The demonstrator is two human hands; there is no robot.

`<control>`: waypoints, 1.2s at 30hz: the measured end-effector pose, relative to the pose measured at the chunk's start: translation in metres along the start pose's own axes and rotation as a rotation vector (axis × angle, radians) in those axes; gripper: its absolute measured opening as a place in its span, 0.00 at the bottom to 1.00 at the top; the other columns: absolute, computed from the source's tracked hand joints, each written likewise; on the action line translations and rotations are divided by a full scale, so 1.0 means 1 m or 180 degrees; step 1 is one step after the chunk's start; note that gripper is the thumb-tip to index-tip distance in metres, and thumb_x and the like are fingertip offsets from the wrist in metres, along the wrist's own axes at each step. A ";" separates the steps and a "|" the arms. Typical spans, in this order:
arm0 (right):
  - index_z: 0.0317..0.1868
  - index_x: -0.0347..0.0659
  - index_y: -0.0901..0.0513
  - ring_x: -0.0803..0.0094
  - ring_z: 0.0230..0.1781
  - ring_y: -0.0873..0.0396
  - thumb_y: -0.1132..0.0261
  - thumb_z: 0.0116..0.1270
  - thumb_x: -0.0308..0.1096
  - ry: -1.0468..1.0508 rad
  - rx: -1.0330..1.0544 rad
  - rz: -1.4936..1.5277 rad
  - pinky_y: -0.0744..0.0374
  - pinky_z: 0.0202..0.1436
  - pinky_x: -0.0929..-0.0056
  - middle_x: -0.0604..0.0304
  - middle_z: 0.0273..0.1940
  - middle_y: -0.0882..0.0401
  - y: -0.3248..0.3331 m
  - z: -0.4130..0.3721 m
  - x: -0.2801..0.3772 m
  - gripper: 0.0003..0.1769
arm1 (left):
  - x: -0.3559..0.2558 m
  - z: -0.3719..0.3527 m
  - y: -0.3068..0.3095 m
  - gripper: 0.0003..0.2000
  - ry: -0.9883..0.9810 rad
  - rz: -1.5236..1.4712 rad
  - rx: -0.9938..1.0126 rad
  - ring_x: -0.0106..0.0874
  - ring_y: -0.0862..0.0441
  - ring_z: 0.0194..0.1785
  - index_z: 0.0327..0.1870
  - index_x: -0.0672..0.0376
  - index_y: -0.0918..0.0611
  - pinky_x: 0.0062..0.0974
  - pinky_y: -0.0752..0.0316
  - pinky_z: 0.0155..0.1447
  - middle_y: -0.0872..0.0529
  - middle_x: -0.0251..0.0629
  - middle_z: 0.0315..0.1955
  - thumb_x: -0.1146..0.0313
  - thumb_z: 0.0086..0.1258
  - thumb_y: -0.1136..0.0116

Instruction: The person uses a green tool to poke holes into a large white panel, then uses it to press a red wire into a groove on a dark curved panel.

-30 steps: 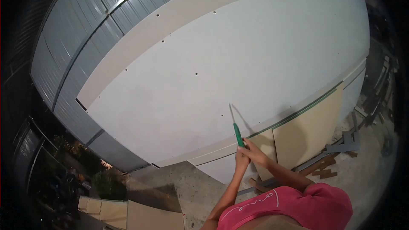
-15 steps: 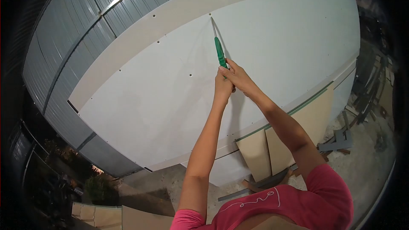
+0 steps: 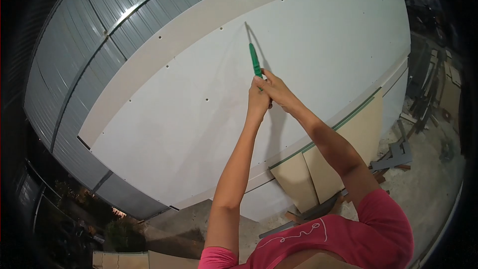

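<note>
Both hands grip one long screwdriver (image 3: 255,56) with a green handle and a thin metal shaft. My left hand (image 3: 258,100) is closed round the lower end of the handle. Wrapped over the handle from the right is my right hand (image 3: 277,90), its fingers pressed close to the left ones. The shaft points up and away, its tip over the large white panel (image 3: 174,124). Dark screw holes dot the panel, one of them (image 3: 221,29) just left of the tip. The screwdriver and arms cast shadows on the white surface.
A beige strip (image 3: 119,84) borders the panel's far edge, with corrugated metal sheeting (image 3: 74,65) behind it. Beige boards (image 3: 298,182) with green edges lean close to me. Offcuts (image 3: 396,155) and long strips (image 3: 423,89) lie on the concrete floor at right.
The screwdriver tip has come off the hole it stood at and is now to its right, over plain panel. The view has shifted slightly; both hands keep the same hold.
</note>
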State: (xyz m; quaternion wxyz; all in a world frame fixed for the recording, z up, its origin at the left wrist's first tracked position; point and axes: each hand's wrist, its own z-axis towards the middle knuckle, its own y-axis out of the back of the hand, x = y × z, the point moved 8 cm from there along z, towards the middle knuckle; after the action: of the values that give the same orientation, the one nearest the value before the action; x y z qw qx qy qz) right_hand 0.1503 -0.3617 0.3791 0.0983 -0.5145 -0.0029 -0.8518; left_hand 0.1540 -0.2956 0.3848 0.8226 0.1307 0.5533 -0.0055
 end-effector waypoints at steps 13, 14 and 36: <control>0.61 0.29 0.39 0.73 0.35 0.24 0.43 0.62 0.59 0.0101 -0.0318 0.0566 0.26 0.38 0.74 0.52 0.36 0.25 0.101 0.032 0.015 0.42 | -0.029 0.073 -0.083 0.10 -0.0128 0.0506 0.0554 0.23 0.31 0.16 0.39 0.65 0.30 0.22 0.41 0.15 0.26 0.35 0.19 0.66 0.65 0.54; 0.61 0.29 0.39 0.73 0.35 0.24 0.43 0.62 0.59 0.0083 -0.0307 0.0584 0.26 0.38 0.74 0.52 0.36 0.25 0.103 0.036 0.009 0.42 | -0.024 0.078 -0.085 0.11 -0.0075 0.0497 0.0601 0.23 0.31 0.16 0.39 0.65 0.30 0.22 0.41 0.15 0.26 0.35 0.19 0.65 0.65 0.54; 0.68 0.35 0.49 0.64 0.53 0.29 0.36 0.62 0.40 -0.1118 -0.0264 -0.0259 0.28 0.55 0.66 0.48 0.55 0.30 0.268 -0.323 -0.092 0.40 | 0.184 -0.205 -0.355 0.37 0.0404 -0.0008 0.1992 0.35 0.28 0.57 0.69 0.62 0.49 0.27 0.32 0.58 0.30 0.49 0.58 0.77 0.59 0.44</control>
State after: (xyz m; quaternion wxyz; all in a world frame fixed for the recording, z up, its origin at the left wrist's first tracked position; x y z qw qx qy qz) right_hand -0.0455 -0.6441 0.1210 0.0404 -0.6584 -0.0057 -0.7515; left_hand -0.0156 -0.5682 0.0702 0.7064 0.3767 0.5752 -0.1683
